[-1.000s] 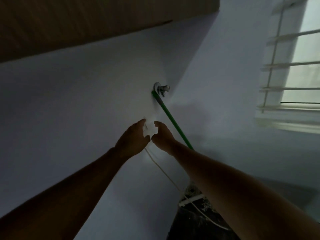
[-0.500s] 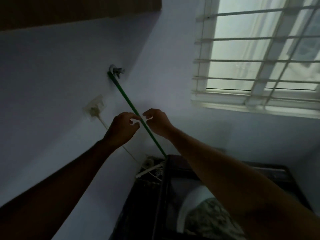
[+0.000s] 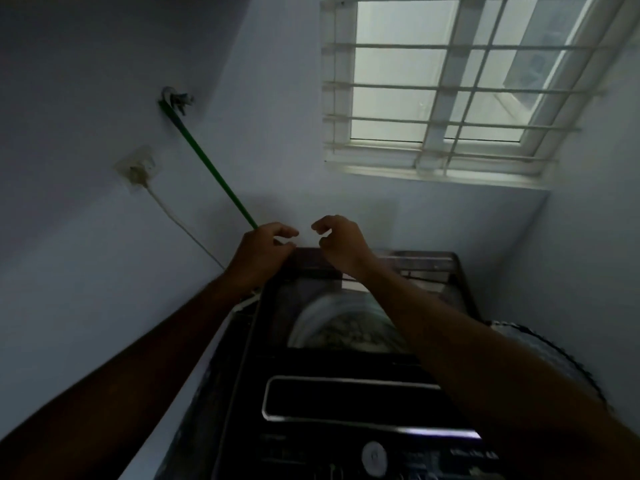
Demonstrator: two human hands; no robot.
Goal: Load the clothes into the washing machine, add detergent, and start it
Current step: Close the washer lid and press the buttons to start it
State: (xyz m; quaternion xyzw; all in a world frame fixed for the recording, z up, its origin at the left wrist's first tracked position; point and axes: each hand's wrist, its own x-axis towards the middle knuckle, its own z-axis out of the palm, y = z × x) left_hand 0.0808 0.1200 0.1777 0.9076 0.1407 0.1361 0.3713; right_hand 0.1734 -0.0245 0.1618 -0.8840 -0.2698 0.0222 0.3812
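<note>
Hands raised side by side above the rear edge of the top-loading washing machine [image 3: 346, 375], both forearms extended forward. Left hand [image 3: 265, 249] and right hand [image 3: 341, 242] are slightly apart, fingers loosely curled toward each other, holding nothing. Clothes [image 3: 346, 332] lie in the drum. Green hose [image 3: 207, 164] runs from wall tap [image 3: 176, 98]; plug [image 3: 138, 173] sits in the wall socket.
</note>
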